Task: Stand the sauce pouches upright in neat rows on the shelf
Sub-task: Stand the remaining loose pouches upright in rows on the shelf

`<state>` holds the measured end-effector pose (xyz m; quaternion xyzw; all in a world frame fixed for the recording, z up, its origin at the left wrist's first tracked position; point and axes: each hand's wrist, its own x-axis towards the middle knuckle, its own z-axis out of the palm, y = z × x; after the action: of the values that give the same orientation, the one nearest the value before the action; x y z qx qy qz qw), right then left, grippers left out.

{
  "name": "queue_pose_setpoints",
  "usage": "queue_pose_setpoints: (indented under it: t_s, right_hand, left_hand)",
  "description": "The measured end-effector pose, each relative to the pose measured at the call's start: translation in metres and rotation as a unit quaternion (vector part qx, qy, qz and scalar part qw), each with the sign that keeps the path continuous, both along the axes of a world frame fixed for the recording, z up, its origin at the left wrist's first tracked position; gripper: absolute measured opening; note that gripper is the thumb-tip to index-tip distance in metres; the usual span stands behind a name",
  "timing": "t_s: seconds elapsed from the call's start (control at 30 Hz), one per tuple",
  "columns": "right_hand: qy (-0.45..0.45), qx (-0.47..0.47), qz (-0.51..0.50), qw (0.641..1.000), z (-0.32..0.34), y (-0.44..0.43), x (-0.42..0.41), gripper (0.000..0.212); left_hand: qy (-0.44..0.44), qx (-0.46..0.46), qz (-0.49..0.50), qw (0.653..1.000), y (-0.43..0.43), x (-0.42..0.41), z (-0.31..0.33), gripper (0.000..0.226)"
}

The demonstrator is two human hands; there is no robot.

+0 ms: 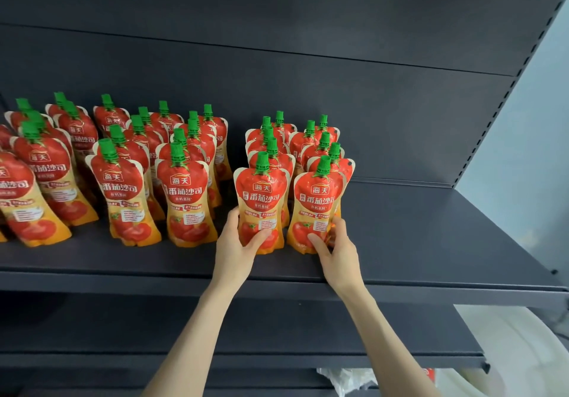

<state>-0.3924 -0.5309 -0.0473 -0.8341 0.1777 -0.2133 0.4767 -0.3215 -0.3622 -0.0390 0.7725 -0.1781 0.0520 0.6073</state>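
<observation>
Red-and-orange tomato sauce pouches with green caps stand upright in several rows on a dark grey shelf. Two front pouches lead the two rightmost rows. My left hand grips the base of the left front pouch, thumb across its front. My right hand grips the base of the right front pouch. Both pouches stand upright on the shelf. Behind them, several more pouches line up toward the back panel. Other rows stand to the left, with a gap between the groups.
The shelf's right part is bare up to the slotted upright. The dark back panel closes the rear. A lower shelf lies beneath my arms. White plastic wrap and a white rounded object sit at the bottom right.
</observation>
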Motion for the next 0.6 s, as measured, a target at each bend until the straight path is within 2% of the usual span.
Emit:
queue_pose_setpoints:
  t_s: [0.27,0.4,0.47,0.6]
  right_hand:
    - [-0.007,0.016,0.003,1.000,0.007,0.002,-0.004,0.042]
    - [-0.013,0.012,-0.010,1.000,0.006,-0.001,-0.013,0.054]
    - [-0.018,-0.012,-0.020,1.000,0.006,-0.001,-0.021,0.051]
    - [-0.031,-0.037,-0.033,0.998,0.011,0.004,-0.039,0.039]
  left_hand:
    - [0.001,0.042,0.019,0.999,-0.002,0.000,0.000,0.063]
    - [-0.001,0.051,0.056,0.997,-0.001,-0.011,-0.006,0.074]
    - [0.000,0.063,0.080,0.995,0.000,-0.023,-0.007,0.077]
    - [-0.050,0.065,0.095,0.992,0.007,-0.042,-0.011,0.058]
